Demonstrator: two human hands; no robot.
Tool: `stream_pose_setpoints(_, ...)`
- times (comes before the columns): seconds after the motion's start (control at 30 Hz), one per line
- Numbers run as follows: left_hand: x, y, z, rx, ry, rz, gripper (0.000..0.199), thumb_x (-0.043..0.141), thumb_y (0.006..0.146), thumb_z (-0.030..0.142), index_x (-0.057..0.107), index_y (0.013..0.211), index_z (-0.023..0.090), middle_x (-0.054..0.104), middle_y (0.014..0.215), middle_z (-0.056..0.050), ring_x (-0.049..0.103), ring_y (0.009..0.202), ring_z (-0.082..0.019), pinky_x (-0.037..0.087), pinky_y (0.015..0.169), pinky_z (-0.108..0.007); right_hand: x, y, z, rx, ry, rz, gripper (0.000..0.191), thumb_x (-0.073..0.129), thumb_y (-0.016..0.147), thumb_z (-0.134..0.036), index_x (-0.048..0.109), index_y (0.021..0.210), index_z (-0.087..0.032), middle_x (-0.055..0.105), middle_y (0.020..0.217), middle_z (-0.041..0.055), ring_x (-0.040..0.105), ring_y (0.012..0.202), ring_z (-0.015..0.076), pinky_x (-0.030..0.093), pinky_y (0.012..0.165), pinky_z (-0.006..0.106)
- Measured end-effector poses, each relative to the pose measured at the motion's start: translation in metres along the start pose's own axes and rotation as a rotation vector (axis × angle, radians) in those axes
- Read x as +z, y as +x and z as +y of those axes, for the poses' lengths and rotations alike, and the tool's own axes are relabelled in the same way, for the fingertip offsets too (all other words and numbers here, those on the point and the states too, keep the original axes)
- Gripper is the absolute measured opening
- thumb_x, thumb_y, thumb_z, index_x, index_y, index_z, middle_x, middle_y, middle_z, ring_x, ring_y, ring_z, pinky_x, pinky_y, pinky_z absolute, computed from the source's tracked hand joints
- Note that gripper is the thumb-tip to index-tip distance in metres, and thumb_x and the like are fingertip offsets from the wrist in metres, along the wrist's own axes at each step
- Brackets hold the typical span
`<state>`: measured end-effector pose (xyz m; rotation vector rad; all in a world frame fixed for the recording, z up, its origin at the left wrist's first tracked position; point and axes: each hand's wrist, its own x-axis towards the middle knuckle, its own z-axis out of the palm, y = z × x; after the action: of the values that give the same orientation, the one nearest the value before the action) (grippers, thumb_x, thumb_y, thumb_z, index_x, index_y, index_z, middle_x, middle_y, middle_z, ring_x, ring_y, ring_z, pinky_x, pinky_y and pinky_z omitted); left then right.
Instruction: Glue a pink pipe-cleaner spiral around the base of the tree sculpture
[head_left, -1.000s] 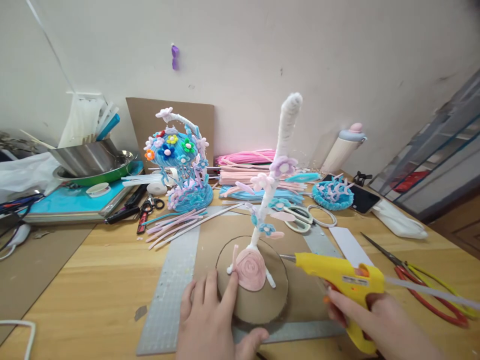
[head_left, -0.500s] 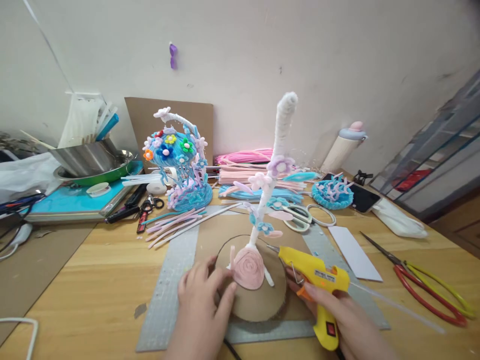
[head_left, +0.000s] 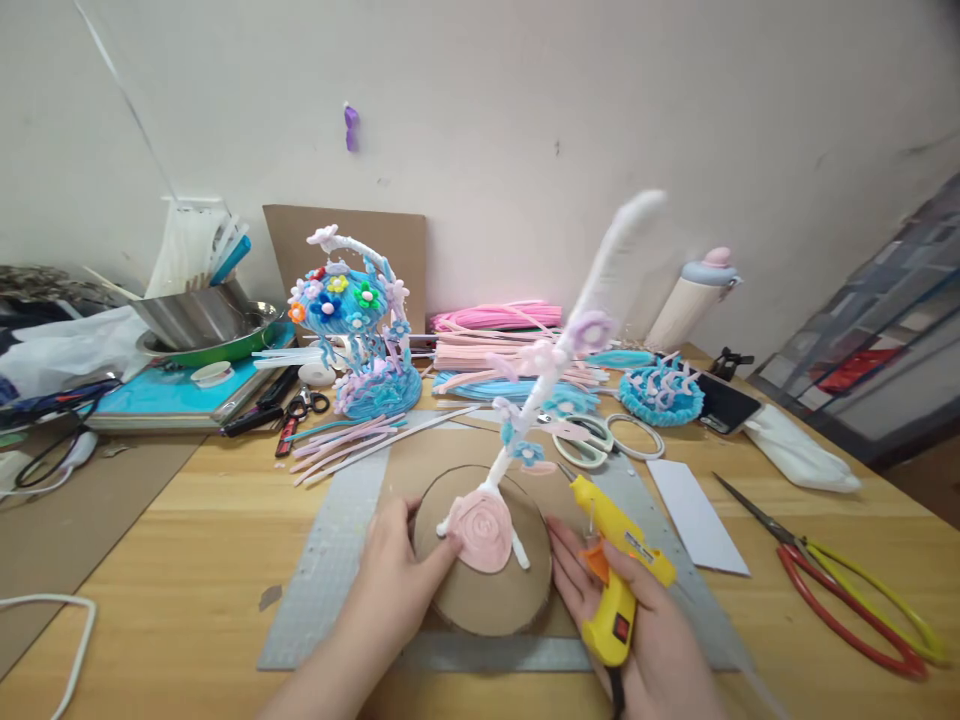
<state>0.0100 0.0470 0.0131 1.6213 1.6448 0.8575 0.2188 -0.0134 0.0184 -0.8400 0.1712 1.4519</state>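
Observation:
A round cardboard base [head_left: 487, 605] lies over the grey cutting mat, with a pink coiled pipe-cleaner disc [head_left: 482, 530] on it. From the base a white wrapped stem [head_left: 536, 395] leans to the right, bearing small flowers and leaves. My left hand [head_left: 397, 565] grips the base's left edge, its thumb by the pink coil. In my right hand [head_left: 637, 620] is a yellow hot glue gun [head_left: 611, 615], its nozzle aimed up and left, near the stem's lower leaves. The fingers of that hand also meet the base's right edge.
Behind stand a blue flower-covered pipe-cleaner piece [head_left: 379, 395] and pipe-cleaner bundles [head_left: 499, 355]. Large scissors [head_left: 847, 590], a white card [head_left: 697, 515] and a blue round piece [head_left: 660, 400] lie rightward. A metal bowl [head_left: 195, 320] and small black scissors [head_left: 304, 402] are leftward.
The stem has tilted further right. My right hand has moved left with the glue gun turned more downward, its fingers now at the base's edge. My left hand has closed on the opposite edge.

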Motion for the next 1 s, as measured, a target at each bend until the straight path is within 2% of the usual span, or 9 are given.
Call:
stream_pose_setpoints(0.13,0.012,-0.006,0.006,-0.069,-0.285,-0.011,0.051,0.059,0.080,0.041,0.041,0.123,0.019,0.053,0.134,-0.014,0.052,0.123,-0.025,0.047,0.093,-0.035,0.002,0.000,0.001,-0.006,0.092,0.026,0.011,0.056,0.082,-0.014,0.062,0.089,-0.019,0.075,0.095,0.0090,0.064,0.108,0.0247,0.053,0.093,0.043)
stream_pose_setpoints(0.23,0.015,-0.010,0.018,-0.241,-0.660,-0.030,0.062,0.066,0.077,0.038,0.039,0.131,0.023,0.043,0.145,-0.010,0.050,0.126,-0.026,0.050,0.090,-0.032,0.002,0.002,0.002,-0.006,0.088,0.025,0.014,0.057,0.082,-0.014,0.060,0.095,-0.018,0.074,0.097,0.0112,0.064,0.108,0.0258,0.055,0.089,0.043)
stream_pose_setpoints(0.3,0.013,-0.012,0.026,-0.370,-0.820,-0.050,0.070,0.072,0.073,0.033,0.040,0.134,0.026,0.046,0.144,-0.009,0.055,0.121,-0.027,0.052,0.088,-0.033,0.001,0.003,0.003,-0.011,0.076,0.005,0.015,0.059,0.081,-0.014,0.059,0.095,-0.018,0.073,0.099,0.0125,0.064,0.108,0.0267,0.056,0.088,0.042)
stream_pose_setpoints(0.4,0.010,-0.013,0.034,-0.492,-0.929,-0.083,0.078,0.076,0.069,0.026,0.039,0.137,0.028,0.057,0.134,-0.010,0.065,0.106,-0.026,0.054,0.083,-0.035,-0.001,0.005,0.004,-0.017,0.065,-0.002,0.012,0.060,0.079,-0.015,0.059,0.091,-0.017,0.073,0.099,0.0130,0.064,0.108,0.0271,0.056,0.088,0.042)
stream_pose_setpoints(0.6,0.009,-0.012,0.040,-0.586,-0.957,-0.066,0.083,0.075,0.071,0.021,0.032,0.142,0.029,0.068,0.116,-0.012,0.071,0.087,-0.025,0.057,0.074,-0.036,-0.002,0.004,0.005,-0.039,0.056,0.017,0.009,0.063,0.074,-0.015,0.060,0.083,-0.019,0.074,0.096,0.0106,0.064,0.108,0.0274,0.053,0.092,0.045)
stream_pose_setpoints(0.77,0.009,-0.014,0.041,-0.562,-1.020,-0.070,0.081,0.077,0.068,0.020,0.037,0.139,0.029,0.067,0.118,-0.011,0.071,0.091,-0.026,0.056,0.079,-0.037,-0.006,0.006,0.006,-0.063,-0.012,-0.018,0.017,0.069,0.070,-0.022,0.062,0.084,-0.018,0.073,0.101,0.0118,0.063,0.110,0.0278,0.053,0.092,0.041)
stream_pose_setpoints(0.87,0.006,-0.012,0.040,-0.486,-1.062,-0.022,0.088,0.081,0.064,0.023,0.037,0.140,0.030,0.064,0.124,-0.010,0.068,0.099,-0.027,0.055,0.084,-0.038,-0.019,0.002,0.005,-0.189,-0.129,-0.035,0.024,0.076,0.066,-0.028,0.064,0.084,-0.018,0.073,0.101,0.0126,0.064,0.107,0.0281,0.054,0.089,0.037)
stream_pose_setpoints(0.93,0.003,-0.010,0.039,-0.369,-1.070,0.026,0.088,0.082,0.062,0.027,0.040,0.139,0.027,0.064,0.125,-0.010,0.065,0.106,-0.028,0.053,0.088,-0.038,-0.030,-0.006,0.004,-0.294,-0.276,-0.056,0.028,0.079,0.066,-0.034,0.064,0.085,-0.019,0.075,0.092,0.0111,0.070,0.091,0.0265,0.059,0.073,0.032)
stream_pose_setpoints(1.0,-0.002,-0.007,0.038,-0.250,-1.041,0.061,0.081,0.080,0.064,0.033,0.044,0.136,0.022,0.065,0.123,-0.011,0.063,0.109,-0.029,0.052,0.089,-0.039,-0.038,-0.016,0.004,-0.304,-0.435,-0.116,0.028,0.079,0.067,-0.039,0.064,0.080,-0.019,0.074,0.077,0.0085,0.068,0.059,0.0202,0.053,0.048,0.026)
